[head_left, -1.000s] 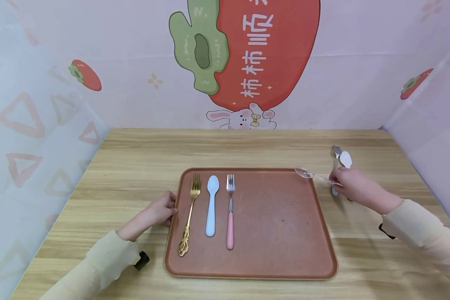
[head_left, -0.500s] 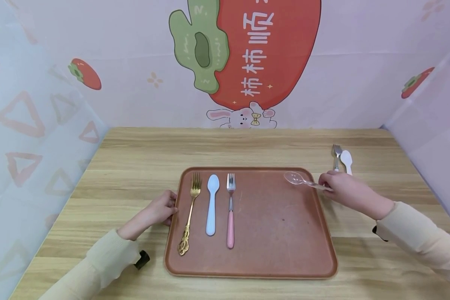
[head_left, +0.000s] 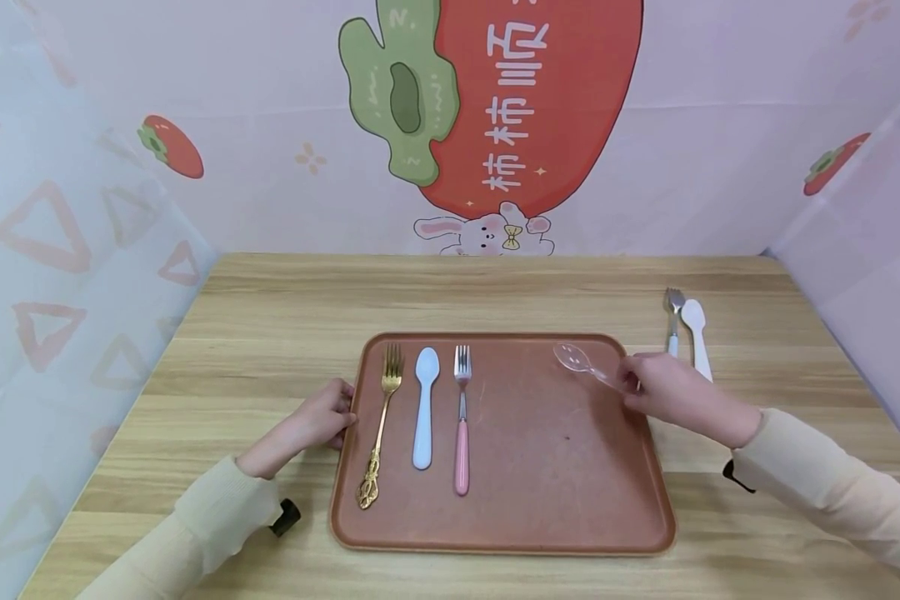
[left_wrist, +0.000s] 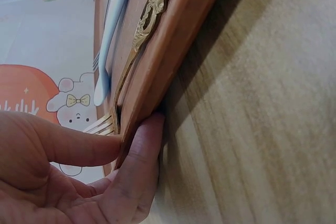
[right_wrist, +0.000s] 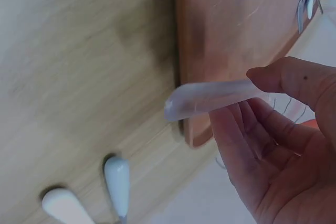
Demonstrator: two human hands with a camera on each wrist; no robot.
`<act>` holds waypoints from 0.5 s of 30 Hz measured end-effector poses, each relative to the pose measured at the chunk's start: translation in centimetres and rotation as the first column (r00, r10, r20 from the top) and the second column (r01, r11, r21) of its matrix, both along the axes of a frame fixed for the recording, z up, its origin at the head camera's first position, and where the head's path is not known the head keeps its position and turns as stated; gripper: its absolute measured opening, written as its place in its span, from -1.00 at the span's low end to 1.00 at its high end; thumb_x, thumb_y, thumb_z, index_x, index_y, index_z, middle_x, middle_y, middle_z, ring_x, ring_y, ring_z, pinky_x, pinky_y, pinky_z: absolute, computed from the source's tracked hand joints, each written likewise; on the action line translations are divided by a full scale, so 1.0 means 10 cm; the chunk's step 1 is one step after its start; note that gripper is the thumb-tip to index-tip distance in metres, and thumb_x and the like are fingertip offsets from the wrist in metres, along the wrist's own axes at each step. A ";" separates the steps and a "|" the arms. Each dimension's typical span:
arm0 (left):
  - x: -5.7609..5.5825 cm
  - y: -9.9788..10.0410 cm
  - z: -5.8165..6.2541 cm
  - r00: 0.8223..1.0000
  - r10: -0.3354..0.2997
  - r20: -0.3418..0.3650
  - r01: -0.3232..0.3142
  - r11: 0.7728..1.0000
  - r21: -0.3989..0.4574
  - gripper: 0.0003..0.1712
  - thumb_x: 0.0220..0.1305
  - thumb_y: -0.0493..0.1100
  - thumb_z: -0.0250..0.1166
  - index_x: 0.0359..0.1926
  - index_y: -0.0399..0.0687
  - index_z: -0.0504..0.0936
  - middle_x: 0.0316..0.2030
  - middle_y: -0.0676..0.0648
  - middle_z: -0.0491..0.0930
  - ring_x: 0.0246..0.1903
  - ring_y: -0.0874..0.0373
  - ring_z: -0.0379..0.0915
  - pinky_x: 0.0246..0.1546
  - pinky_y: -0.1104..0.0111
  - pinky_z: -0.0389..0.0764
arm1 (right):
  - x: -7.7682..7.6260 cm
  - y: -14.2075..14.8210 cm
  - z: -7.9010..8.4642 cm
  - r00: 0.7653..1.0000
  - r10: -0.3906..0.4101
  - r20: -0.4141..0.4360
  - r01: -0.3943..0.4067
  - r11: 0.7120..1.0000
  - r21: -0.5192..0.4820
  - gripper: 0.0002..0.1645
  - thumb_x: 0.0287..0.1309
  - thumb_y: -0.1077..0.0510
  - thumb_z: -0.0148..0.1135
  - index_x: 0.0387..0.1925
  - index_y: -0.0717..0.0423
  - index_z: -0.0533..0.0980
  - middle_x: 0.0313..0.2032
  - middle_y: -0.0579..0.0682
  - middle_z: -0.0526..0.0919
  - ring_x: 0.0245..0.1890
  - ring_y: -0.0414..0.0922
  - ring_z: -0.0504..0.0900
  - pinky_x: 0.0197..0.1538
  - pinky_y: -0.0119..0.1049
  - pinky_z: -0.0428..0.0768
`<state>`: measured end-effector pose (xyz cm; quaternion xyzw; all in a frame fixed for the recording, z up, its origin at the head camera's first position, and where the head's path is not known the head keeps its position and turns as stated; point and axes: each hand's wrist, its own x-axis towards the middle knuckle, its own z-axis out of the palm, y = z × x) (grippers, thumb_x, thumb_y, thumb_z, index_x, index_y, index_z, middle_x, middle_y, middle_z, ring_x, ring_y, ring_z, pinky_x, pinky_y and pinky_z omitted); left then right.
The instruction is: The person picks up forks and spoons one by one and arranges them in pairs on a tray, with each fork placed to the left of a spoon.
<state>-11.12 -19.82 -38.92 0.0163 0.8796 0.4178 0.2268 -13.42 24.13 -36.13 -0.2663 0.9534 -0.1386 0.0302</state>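
Observation:
A clear plastic spoon [head_left: 573, 358] hangs over the right part of the brown tray [head_left: 540, 500], its bowl toward the back left. My right hand [head_left: 667, 387] pinches its handle [right_wrist: 205, 97] between thumb and fingers, as the right wrist view shows. At the tray's left rim, my left hand [head_left: 324, 417] grips the edge between thumb and fingers. On the tray lie, side by side, a gold fork [head_left: 380, 421] with an ornate handle, a light blue spoon [head_left: 423, 408] and a fork with a pink handle [head_left: 462, 425].
Right of the tray, on the wooden table [head_left: 270, 300], lie a metal fork with a pale blue handle [head_left: 673, 321] and a white spoon [head_left: 696, 329]. A patterned wall cloth [head_left: 307, 167] surrounds the table at the back and sides.
My right hand has moved left with the clear spoon, from beside the other cutlery to over the tray's right edge. My left hand keeps its grip on the tray.

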 end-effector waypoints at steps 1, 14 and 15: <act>0.00 0.00 0.00 1.000 0.000 0.001 0.000 1.000 0.001 -0.69 0.19 -0.49 0.01 -0.06 -0.52 0.19 -0.45 -0.27 0.48 -0.56 0.07 0.45 -0.62 0.27 0.60 | 0.01 -0.02 0.00 1.000 -0.007 0.009 0.007 1.000 -0.007 -0.86 -0.28 0.35 0.22 -0.58 0.11 0.45 -0.63 -0.17 0.44 -0.61 -0.28 0.35 -0.56 -0.41 0.39; -0.01 0.00 -0.01 1.000 -0.006 0.000 0.006 1.000 0.005 -0.70 0.18 -0.50 0.01 -0.07 -0.52 0.18 -0.45 -0.28 0.49 -0.58 0.10 0.44 -0.63 0.27 0.60 | 0.08 -0.29 0.03 0.959 -0.111 0.260 0.133 0.989 -0.069 -0.87 -0.30 0.31 0.20 -0.56 0.13 0.45 -0.66 -0.14 0.44 -0.65 -0.26 0.37 -0.60 -0.44 0.37; -0.01 0.00 -0.01 1.000 -0.005 0.001 0.005 1.000 0.008 -0.70 0.18 -0.51 0.01 -0.07 -0.53 0.17 -0.44 -0.29 0.49 -0.58 0.09 0.44 -0.63 0.27 0.60 | 0.09 -0.32 0.03 0.950 -0.120 0.289 0.147 0.986 -0.076 -0.87 -0.30 0.31 0.20 -0.55 0.14 0.45 -0.65 -0.13 0.45 -0.65 -0.26 0.37 -0.61 -0.44 0.38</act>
